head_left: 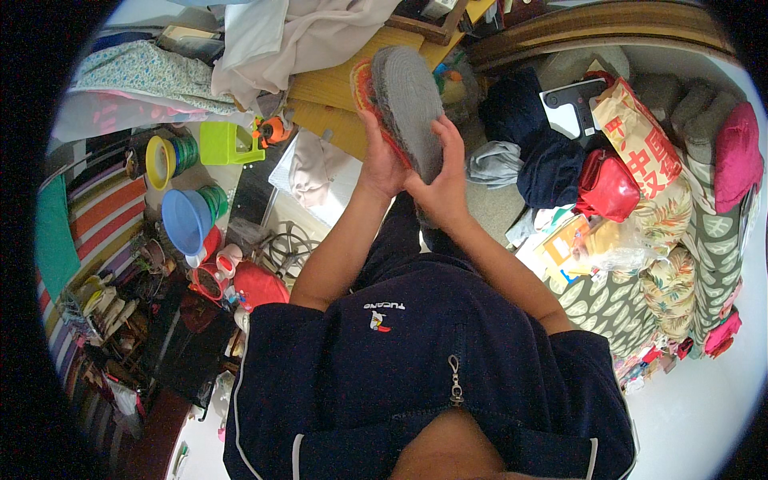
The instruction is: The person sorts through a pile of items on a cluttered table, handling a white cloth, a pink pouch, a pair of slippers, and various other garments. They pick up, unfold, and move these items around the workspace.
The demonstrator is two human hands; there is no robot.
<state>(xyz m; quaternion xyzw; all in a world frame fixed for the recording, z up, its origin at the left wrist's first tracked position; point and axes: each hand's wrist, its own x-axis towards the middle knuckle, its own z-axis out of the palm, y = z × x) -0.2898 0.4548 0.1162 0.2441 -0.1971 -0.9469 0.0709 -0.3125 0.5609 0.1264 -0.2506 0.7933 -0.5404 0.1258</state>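
Note:
Out in front of my body, both hands hold a knitted slipper (410,100) upright, its grey ribbed sole turned toward me. An orange and red knitted part shows along its left edge; whether that belongs to a second slipper I cannot tell. My left hand (383,160) presses against the orange side, palm up along it. My right hand (441,172) grips the lower right edge of the sole, thumb near the heel and fingers along the side. The fingers behind the slipper are partly hidden.
A wooden table (328,88) with pale cloth (300,44) stands beyond the slipper. To the left are a blue bowl (186,222), a lime-green basket (224,144) and an orange tape dispenser-like object (274,130). A sofa (596,308) at right holds clothes, a red pouch (610,186) and a paper bag (638,140).

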